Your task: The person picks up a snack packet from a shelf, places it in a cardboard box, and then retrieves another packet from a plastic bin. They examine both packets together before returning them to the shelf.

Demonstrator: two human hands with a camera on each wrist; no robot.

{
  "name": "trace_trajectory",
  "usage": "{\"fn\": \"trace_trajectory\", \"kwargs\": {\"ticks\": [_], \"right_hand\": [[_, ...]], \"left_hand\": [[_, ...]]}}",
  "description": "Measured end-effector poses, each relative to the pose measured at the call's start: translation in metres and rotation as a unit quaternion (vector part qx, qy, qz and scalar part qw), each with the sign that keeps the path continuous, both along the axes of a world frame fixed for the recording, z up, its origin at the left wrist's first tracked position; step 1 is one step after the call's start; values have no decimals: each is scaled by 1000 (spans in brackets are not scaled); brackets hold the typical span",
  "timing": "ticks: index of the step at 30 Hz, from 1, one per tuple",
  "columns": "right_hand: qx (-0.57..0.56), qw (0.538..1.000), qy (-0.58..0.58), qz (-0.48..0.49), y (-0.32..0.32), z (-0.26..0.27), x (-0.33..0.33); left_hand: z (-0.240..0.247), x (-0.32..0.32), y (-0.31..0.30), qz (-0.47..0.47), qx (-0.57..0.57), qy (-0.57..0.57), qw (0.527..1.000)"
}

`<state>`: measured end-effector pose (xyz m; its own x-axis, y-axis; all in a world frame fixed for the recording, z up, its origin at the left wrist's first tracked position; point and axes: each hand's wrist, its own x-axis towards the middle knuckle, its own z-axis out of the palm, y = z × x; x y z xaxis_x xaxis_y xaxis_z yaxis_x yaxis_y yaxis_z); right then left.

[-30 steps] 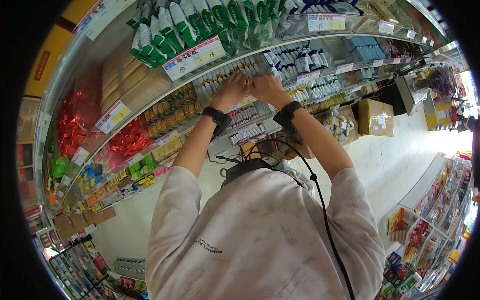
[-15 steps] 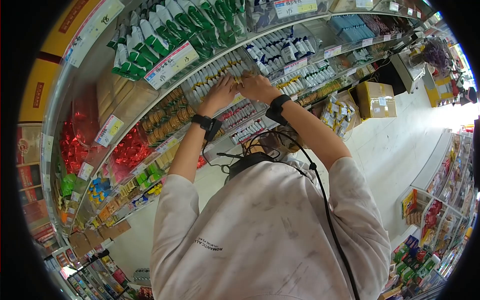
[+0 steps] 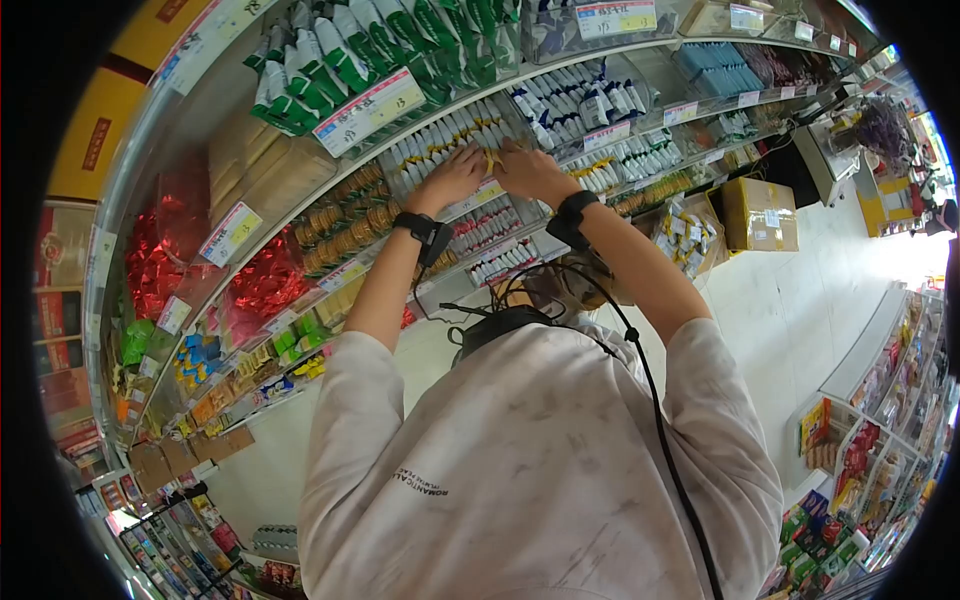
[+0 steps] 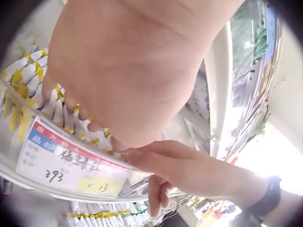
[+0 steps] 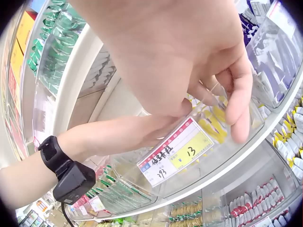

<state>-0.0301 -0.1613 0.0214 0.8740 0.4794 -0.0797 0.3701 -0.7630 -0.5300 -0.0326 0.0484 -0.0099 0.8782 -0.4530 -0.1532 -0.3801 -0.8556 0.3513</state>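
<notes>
Across 9 to 2 o'clock, display shelf (image 3: 590,56): 1, curved and tiered, its compartments probably walled so each kind of snack stays sorted.
Cardboard carton (image 3: 762,215): 1, taped shut, beside the shelf between 2 and 3 o'clock.
Clear plastic bin (image 4: 10,127): 1, at 12 o'clock; its front wall seems meant to keep the contents from sliding out.
Left hand (image 3: 455,182): 1, arched over the bin's lip, apparently to reach down inside; fingers spread, tips among the packets.
Right hand (image 3: 535,178): 1, close beside it toward 1 o'clock, fingers bent downward; whether they pinch anything, I cannot tell.
Black wristbands (image 3: 425,235): 2, 1 per wrist.
Price tag (image 5: 176,152): 1 on this bin, facing outward, likely for reading; marked 13.
White-and-yellow packets (image 3: 420,152): inside the bin at 12 o'clock, lined up probably to save room; more than 10, the rest hidden.
</notes>
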Motion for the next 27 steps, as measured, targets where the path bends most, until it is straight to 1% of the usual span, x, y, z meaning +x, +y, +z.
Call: {"fn": "trace_trajectory", "kwargs": {"ticks": [1,2,3,4,5,6,7,10,12,13,15,16,19,20,22,23,25,26,27], "right_hand": [[8,1000,-27,7,0,1,0],[14,998,-54,14,-1,1,0],[19,997,-77,21,-3,1,-1],[54,993,-103,23,-4,4,-3],[46,995,-86,18,-6,7,-4],[39,997,-68,14,-6,17,-6],[32,998,-50,10,-5,23,-8],[32,995,-94,32,1,16,2],[100,970,-205,88,7,5,11],[134,949,-259,117,12,7,14],[96,985,-94,109,19,17,13],[75,992,-11,104,23,23,13],[44,990,73,111,36,12,25],[66,991,56,103,38,5,29],[110,990,27,88,42,-8,32],[106,989,8,98,42,-14,32],[98,988,-31,119,40,-7,26],[46,990,55,124,39,1,30],[40,989,64,126,45,14,27]], "left_hand": [[7,-2,0,12,-28,41,999],[2,-11,-2,97,-68,-14,993],[6,-10,3,87,-55,39,994],[17,-12,11,76,-41,94,992],[26,-12,16,65,-27,149,986],[47,-25,12,100,9,132,986],[53,-34,14,106,12,137,985],[72,-53,19,109,22,157,981],[88,-72,18,95,29,179,979],[83,-83,20,86,21,130,988],[73,-103,25,71,4,34,997],[74,-106,25,68,23,57,996],[64,-120,29,73,-32,-5,997],[61,-126,32,76,-53,-44,995],[66,-138,37,86,-57,-72,992],[69,-144,40,91,-59,-84,991],[82,-155,46,110,-97,-84,986],[86,-159,48,120,-116,-85,982],[87,-164,51,130,-121,-78,981]]}}
